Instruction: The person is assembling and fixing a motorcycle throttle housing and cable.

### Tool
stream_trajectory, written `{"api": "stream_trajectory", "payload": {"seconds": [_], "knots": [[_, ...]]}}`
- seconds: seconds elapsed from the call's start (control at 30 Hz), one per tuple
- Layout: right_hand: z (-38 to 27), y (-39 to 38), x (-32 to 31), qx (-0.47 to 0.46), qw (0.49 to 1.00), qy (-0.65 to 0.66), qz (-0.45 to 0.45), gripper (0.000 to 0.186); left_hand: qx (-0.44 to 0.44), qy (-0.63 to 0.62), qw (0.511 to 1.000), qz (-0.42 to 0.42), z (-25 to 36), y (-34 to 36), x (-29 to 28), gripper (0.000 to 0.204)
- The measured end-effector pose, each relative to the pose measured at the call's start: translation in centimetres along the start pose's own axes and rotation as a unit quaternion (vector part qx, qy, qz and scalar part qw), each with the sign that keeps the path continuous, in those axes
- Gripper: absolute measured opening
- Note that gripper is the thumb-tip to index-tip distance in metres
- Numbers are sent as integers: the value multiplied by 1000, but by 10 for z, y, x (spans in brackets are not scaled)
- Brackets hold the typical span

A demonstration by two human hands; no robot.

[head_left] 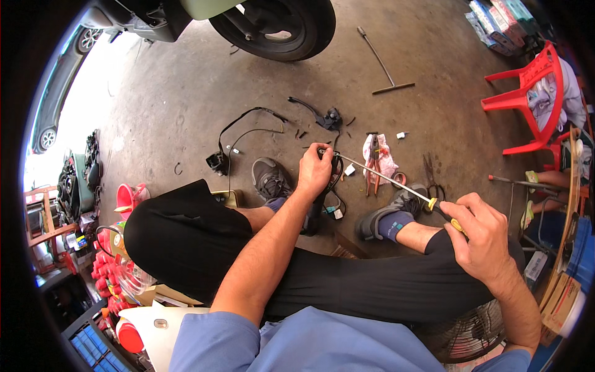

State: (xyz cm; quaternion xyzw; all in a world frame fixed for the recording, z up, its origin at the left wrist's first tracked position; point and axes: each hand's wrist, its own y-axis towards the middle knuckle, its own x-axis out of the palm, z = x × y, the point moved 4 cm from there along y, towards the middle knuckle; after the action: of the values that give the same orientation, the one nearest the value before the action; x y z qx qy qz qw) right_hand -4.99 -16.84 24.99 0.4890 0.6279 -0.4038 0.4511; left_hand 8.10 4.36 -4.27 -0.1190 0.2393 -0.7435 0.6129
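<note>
My left hand (315, 168) grips a black switch part (335, 165) with black cables hanging from it, held above my left shoe (271, 179). My right hand (483, 234) is closed on the yellow and black handle of a long screwdriver (396, 181). The screwdriver's metal shaft runs up and left, and its tip meets the black part beside my left fingers. I sit low with both knees bent in black trousers.
On the concrete floor lie a black cable with a connector (218, 161), another black lever part (328, 118), pliers on a rag (375, 162), scissors (431, 173) and a long T-handle tool (384, 65). A scooter wheel (276, 25) stands ahead, a red plastic chair (527, 99) at right.
</note>
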Motion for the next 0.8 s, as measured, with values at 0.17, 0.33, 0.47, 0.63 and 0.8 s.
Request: {"api": "stream_trajectory", "payload": {"seconds": [0.17, 0.33, 0.47, 0.63, 0.8], "knots": [[0, 0, 0, -1, 1000, -4, 0, 34, 2, 17, 1000, -6, 0, 1, 0, 31], [2, 2, 2, 52, 997, 52, -25, 28, 1, 10, 1000, -2, -1, 1, -2, 30], [8, 4, 6, 92, 985, 142, -24, 28, 40, 62, 997, 13, 10, -7, -2, 29], [-5, 12, -7, 59, 993, 66, -77, 32, 13, 80, 997, 10, 16, -12, -3, 28], [-6, 13, -1, -86, 991, -92, -42, 36, 22, 102, 994, 23, 24, -18, -3, 31]]}}
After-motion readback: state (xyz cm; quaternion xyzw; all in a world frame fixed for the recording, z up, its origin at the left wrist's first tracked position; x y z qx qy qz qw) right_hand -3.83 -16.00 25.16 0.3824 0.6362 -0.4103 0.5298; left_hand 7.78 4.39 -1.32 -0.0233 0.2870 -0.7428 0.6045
